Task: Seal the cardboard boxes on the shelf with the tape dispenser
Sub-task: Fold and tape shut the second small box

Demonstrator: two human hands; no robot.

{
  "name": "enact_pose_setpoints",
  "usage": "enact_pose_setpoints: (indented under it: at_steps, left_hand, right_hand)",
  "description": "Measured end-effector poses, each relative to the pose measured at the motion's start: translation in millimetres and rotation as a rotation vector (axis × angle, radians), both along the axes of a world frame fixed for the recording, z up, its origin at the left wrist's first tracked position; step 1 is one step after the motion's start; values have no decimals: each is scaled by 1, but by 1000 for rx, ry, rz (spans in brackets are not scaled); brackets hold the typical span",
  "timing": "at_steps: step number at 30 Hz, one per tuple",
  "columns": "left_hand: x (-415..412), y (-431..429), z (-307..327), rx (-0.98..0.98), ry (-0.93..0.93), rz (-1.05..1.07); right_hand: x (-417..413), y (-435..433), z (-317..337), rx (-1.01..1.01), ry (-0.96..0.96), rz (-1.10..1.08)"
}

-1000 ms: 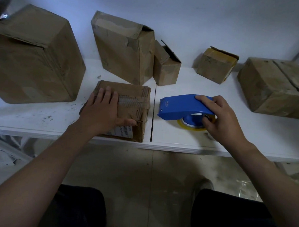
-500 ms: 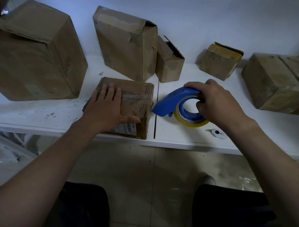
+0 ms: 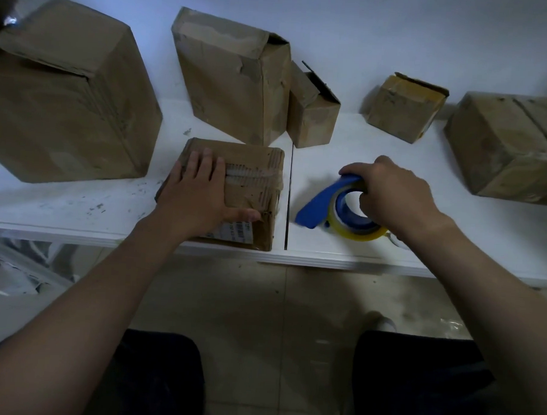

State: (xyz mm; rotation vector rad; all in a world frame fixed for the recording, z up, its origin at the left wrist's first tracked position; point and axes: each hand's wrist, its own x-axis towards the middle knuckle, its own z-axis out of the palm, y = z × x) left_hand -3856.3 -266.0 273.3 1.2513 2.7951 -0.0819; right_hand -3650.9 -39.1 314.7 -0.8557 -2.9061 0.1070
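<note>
Pinning the small box (image 3: 254,187) at the shelf's (image 3: 77,211) front edge, your left hand (image 3: 197,197) lies flat on it, fingers straight. Your right hand (image 3: 395,197) curls round the tape dispenser (image 3: 325,203), tilted just beside the box. You seem to be readying a strip, so next carry its nose onto the seam.

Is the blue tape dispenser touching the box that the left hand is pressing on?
Apart. The head view shows a strip of bare white shelf between the nose of the tape dispenser and the right edge of the box.

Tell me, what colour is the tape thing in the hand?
The tape dispenser is blue, with a yellowish tape roll; head view.
</note>
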Motion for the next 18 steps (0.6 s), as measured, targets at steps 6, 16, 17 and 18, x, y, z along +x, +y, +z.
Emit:
enact_pose_setpoints:
  at_steps: [6,16,17,18]
  left_hand:
    - [-1,0,-1,5,-3,3]
    - [10,0,5,-14,42,-55]
    - [12,0,6,-15,36,-65]
    - [15,1,7,-14,28,-74]
  right_hand:
    - [10,21,7,-551,303,-158]
    - [3,52,-31,-1041,270,-568]
    - [1,51,-33,-1046,264,-575]
    - [0,52,-36,-1044,261,-577]
